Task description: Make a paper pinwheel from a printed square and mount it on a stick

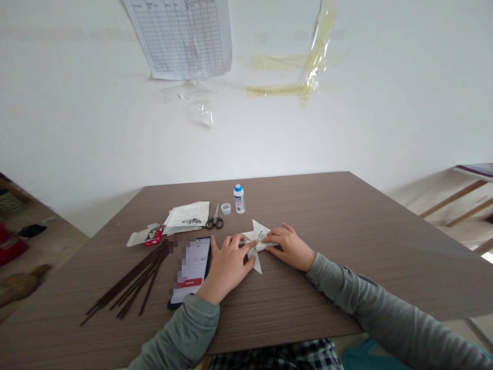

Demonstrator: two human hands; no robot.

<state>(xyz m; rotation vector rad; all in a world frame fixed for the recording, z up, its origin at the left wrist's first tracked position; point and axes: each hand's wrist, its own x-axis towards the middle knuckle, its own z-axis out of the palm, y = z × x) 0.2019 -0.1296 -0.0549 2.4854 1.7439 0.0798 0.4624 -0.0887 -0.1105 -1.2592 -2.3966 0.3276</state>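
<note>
A folded paper pinwheel with printed text lies on the brown table, its pointed blades spread out. My left hand reaches in from the left, index finger and thumb on the pinwheel's left and lower blades, the other fingers spread over the table. From the right, my right hand has its thumb and fingertips on the right side and middle of the paper, holding it. Fingers cover part of the pinwheel. Beneath and left of my left wrist lies a phone with a lit timer screen, partly blurred.
Behind the pinwheel stand a white glue bottle with a blue cap and a small clear cap. Scissors, printed paper sheets, a small open box of metal pieces and several dark sticks lie left. A wall borders the table's back.
</note>
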